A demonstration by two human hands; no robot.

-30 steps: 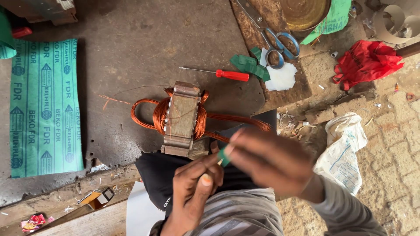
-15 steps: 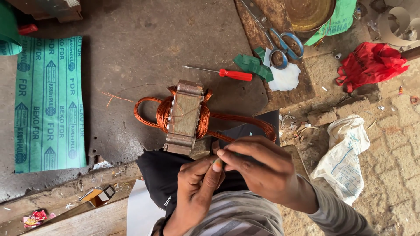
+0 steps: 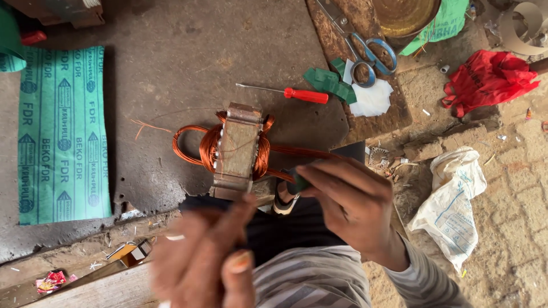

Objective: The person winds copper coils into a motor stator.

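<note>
My right hand (image 3: 354,208) is shut on a small dark green strip (image 3: 298,183), pinched at the fingertips just right of a metal stator core (image 3: 237,149). Copper wire coils (image 3: 194,145) bulge from both sides of the core, which rests on a dark slab by my knee. My left hand (image 3: 208,265) is low and close to the camera, badly blurred, with the fingers bunched. I cannot make out whether it holds anything.
A red-handled screwdriver (image 3: 305,95) lies beyond the core. Scissors (image 3: 365,54), green paper offcuts (image 3: 328,81) and a white scrap (image 3: 372,100) sit on a wooden board (image 3: 342,122). A green printed sheet (image 3: 60,134) lies left. Red cloth (image 3: 485,80) and a white bag (image 3: 451,208) lie right.
My left hand has drawn away from the right hand, down and left toward the camera, and is now blurred. The right hand keeps the green strip near the core.
</note>
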